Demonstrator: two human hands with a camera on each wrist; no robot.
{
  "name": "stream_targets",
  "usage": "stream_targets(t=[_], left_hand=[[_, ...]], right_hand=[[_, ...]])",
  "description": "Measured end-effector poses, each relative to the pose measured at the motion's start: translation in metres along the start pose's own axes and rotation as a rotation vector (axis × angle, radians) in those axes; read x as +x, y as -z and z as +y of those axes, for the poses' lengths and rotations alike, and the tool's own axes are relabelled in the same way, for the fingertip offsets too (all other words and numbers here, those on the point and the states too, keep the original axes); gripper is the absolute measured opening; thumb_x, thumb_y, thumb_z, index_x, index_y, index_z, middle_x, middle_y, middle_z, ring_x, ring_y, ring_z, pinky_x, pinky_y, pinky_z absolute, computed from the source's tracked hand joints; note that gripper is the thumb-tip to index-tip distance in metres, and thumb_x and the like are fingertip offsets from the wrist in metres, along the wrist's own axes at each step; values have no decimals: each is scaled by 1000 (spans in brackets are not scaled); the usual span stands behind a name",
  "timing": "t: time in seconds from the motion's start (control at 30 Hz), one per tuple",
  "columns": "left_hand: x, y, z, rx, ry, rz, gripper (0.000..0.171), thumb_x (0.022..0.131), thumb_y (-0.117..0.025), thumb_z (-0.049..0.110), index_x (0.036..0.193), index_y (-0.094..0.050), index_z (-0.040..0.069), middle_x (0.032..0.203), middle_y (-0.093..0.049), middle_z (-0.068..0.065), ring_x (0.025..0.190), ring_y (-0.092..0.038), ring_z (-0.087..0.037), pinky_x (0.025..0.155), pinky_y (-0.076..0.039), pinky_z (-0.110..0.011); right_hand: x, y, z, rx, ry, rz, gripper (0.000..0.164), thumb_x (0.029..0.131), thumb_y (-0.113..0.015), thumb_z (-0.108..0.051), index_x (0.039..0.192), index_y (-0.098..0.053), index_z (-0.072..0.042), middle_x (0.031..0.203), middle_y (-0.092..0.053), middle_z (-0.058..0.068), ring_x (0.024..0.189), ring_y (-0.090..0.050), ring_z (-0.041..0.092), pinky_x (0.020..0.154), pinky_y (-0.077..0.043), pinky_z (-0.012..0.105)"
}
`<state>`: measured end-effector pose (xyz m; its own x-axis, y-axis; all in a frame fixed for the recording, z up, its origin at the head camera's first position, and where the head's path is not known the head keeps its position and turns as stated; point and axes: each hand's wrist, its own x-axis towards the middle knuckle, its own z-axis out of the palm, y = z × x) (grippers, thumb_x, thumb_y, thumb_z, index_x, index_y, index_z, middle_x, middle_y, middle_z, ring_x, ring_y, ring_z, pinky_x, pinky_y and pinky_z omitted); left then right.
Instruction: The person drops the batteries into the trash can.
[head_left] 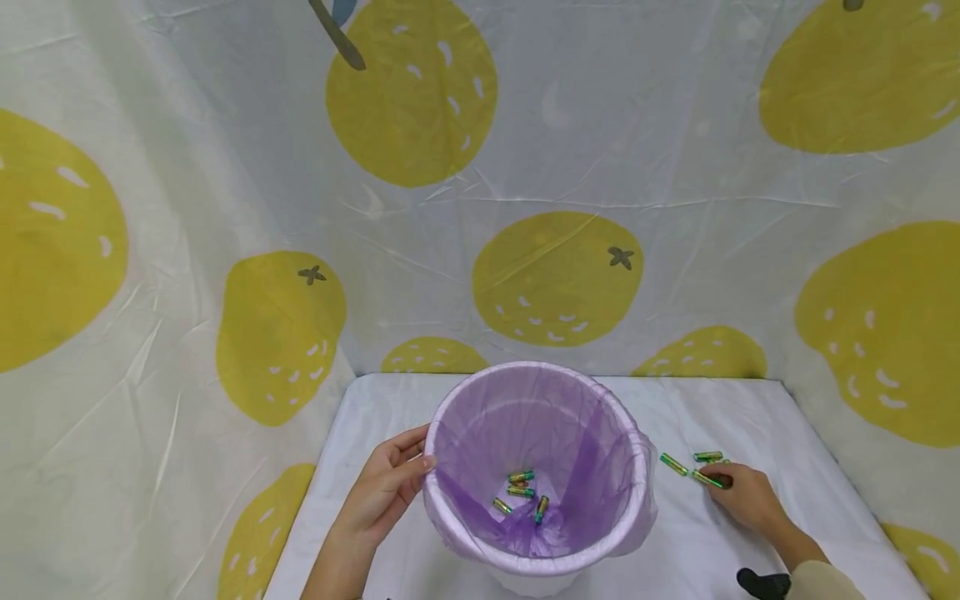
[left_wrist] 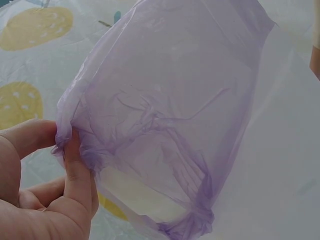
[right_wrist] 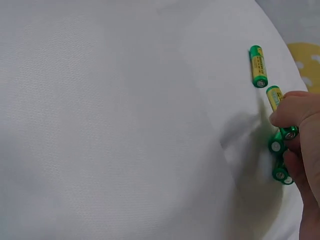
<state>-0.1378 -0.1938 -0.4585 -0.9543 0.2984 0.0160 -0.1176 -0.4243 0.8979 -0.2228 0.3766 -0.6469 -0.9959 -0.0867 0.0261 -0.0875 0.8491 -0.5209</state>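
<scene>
My left hand (head_left: 378, 492) pinches the left rim of a round bin (head_left: 491, 560) lined with a thin purple bag (head_left: 480, 442). In the left wrist view the thumb and fingers (left_wrist: 75, 175) clasp the bag's folded edge. Several green and gold batteries (head_left: 521, 492) lie at the bottom of the bag. To the right of the bin, my right hand (head_left: 750, 500) pinches a battery (right_wrist: 274, 97) between thumb and finger, low over the cloth. Under and beside that hand are more batteries (right_wrist: 276, 145); a loose one (right_wrist: 258, 66) lies just beyond its fingertips.
A white cloth (head_left: 405, 400) covers the table. Hanging sheets (head_left: 555, 167) printed with yellow fruit close in the back and both sides. A dark object (head_left: 763, 583) shows by the right sleeve (head_left: 821, 582) at the lower edge.
</scene>
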Motion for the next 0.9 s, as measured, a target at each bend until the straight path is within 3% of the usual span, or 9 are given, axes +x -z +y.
stream_targets(t=[0.17,0.33,0.57,0.8,0.9], left_hand=[[0,2,-1,2,0,-11,56,96,-57,-12,146,-33,-22,128,-61,-20,103,-67,-18,89,-58,-27],[-1,3,-2,7,-4,-18,56,96,-57,-12,146,-33,-23,128,-60,-21,103,-67,-18,89,-58,-27],[0,2,-1,9,-4,-19,57,96,-58,-11,146,-33,-22,128,-60,-21,104,-67,-18,89,-58,-27],[1,2,0,18,-7,-14,57,96,-59,-10,146,-34,-21,126,-61,-18,102,-67,-18,87,-58,-26],[1,2,0,17,-4,-12,57,96,-59,-11,146,-34,-21,126,-61,-18,102,-67,-17,86,-58,-25]], right_hand=[[-3,7,-2,50,-21,27,21,83,-80,-3,104,-79,0,99,-72,16,83,-62,24,66,-51,37],[-5,17,-7,112,-30,54,21,84,-79,-3,105,-79,1,106,-71,23,92,-66,37,69,-52,38],[-5,28,-8,174,-48,11,26,89,-79,-8,114,-78,-1,115,-71,21,104,-64,44,66,-53,27],[-2,42,-18,177,-20,-11,25,91,-77,-7,115,-77,0,117,-70,21,107,-63,46,72,-54,33],[-1,47,-23,174,-1,-13,24,91,-78,-7,114,-77,0,116,-71,20,107,-64,45,72,-55,30]])
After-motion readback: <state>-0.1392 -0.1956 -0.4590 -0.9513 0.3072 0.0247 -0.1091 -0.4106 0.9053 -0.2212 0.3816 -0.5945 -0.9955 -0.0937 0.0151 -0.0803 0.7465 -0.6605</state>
